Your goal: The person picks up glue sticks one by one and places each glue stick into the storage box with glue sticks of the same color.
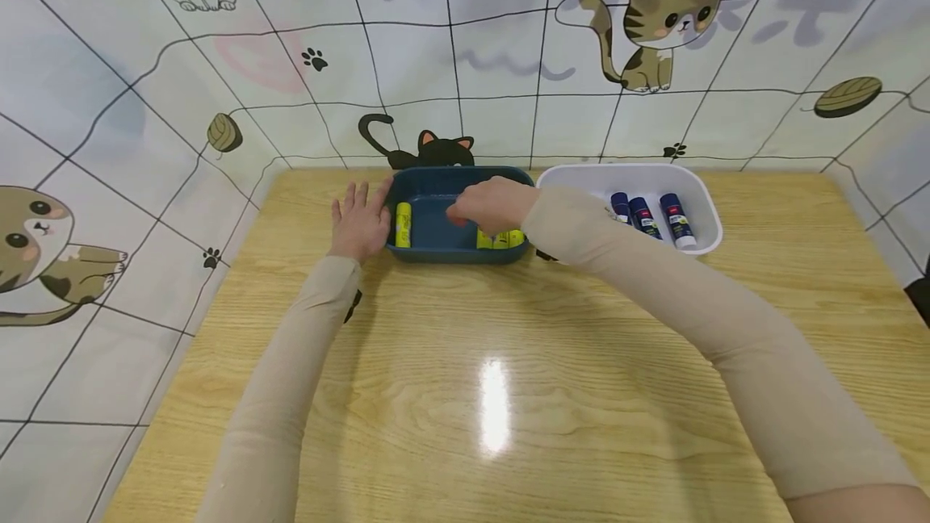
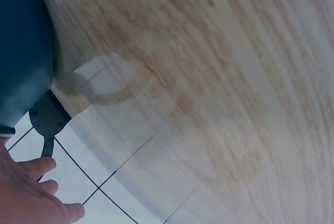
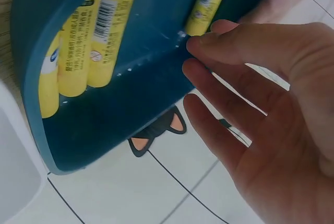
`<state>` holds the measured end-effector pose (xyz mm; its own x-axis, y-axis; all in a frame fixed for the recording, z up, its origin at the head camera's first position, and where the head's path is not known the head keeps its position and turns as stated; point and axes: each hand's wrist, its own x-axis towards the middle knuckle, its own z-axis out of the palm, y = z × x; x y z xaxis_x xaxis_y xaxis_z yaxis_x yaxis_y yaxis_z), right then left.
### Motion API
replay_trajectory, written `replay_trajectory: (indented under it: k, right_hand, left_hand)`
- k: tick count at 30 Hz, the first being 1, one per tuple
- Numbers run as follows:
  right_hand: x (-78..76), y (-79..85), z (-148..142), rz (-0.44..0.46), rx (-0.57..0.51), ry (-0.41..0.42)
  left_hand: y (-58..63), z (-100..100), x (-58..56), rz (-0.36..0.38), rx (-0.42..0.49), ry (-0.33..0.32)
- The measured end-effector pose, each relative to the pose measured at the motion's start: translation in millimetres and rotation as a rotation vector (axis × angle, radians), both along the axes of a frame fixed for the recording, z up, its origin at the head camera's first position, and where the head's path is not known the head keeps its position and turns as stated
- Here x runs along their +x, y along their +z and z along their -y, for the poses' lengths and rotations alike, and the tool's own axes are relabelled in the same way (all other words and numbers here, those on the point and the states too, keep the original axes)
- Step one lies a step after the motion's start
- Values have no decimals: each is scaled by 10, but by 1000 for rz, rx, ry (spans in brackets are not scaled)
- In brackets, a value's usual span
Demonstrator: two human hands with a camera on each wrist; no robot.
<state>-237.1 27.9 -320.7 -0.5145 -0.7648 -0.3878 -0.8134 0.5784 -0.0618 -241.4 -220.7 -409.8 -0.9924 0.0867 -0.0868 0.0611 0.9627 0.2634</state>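
My left hand (image 1: 361, 220) rests its straight, spread fingers at the left rim of a dark blue bin (image 1: 458, 256); the left wrist view catches only part of that hand (image 2: 36, 192). Over the middle of the bin hovers my right hand (image 1: 496, 207), fingers loosely bent and holding nothing, as the right wrist view confirms. One yellow glue stick (image 1: 403, 224) lies at the bin's left end. At the right end several more lie side by side, such as this yellow glue stick (image 3: 107, 36); in the head view my right hand partly covers them.
Right of the blue bin stands a white bin (image 1: 708, 216) holding several dark blue glue sticks (image 1: 677, 220), partly covered by my right sleeve. Both bins sit at the back edge of the wooden table (image 1: 436, 329), against a cat-patterned cloth (image 1: 501, 127).
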Motion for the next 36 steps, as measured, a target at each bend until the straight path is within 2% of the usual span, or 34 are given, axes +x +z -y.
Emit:
replay_trajectory:
  k: [9, 17, 22, 28, 32, 36]
  right_hand:
    - [146, 54, -148, -64, -39, 3]
    - [387, -8, -387, -167, -227, 36]
    - [515, -2, -570, -192, -269, -9]
    - [570, -17, -776, -216, -329, -62]
    - [585, -85, -929, -223, -388, -111]
    - [601, -158, -1093, -224, -425, -162]
  left_hand:
    - [-15, 34, -32, 4, -9, -8]
    - [-31, 38, 33, -10, 17, -3]
    - [-55, 46, 55, -42, 4, -16]
    - [-35, 80, 76, -75, -6, -19]
    - [8, 117, 100, -52, -3, -16]
    - [68, 154, 99, 8, 23, -17]
